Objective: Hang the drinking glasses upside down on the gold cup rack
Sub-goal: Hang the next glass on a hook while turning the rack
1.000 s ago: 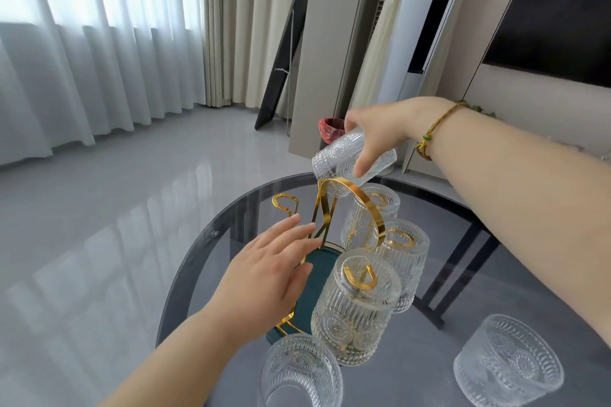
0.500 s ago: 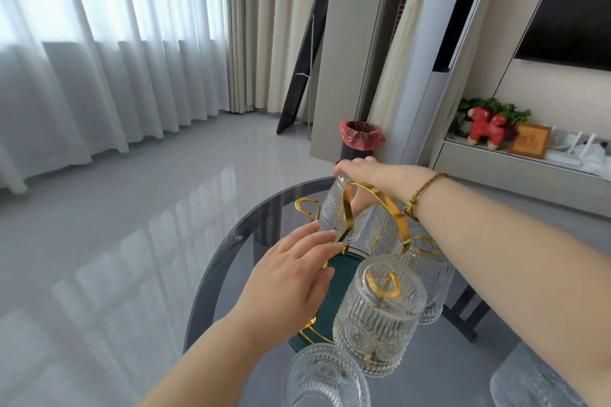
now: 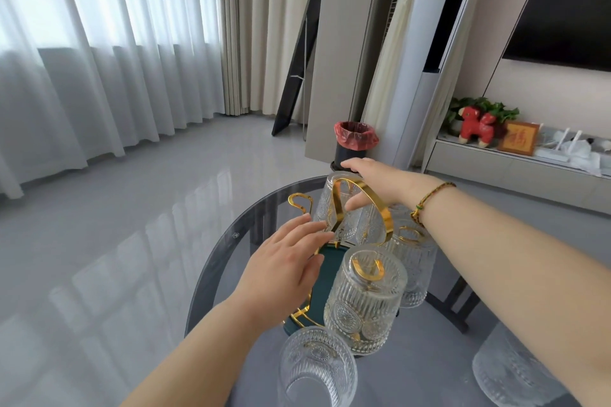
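Our right hand (image 3: 380,182) gripped a glass (image 3: 344,208) on the rack (image 3: 385,208); our left hand (image 3: 284,271), fingers loose, steadied its base.

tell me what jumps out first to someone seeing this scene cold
The gold cup rack at the middle of the round glass table draws the eye, ribbed glasses already upside down on its hooks. Both hands meet there: the right hand grips the far glass on the rack, and the left hand rests open against the rack's near side. Behind, a bin with a red liner stands on the floor.
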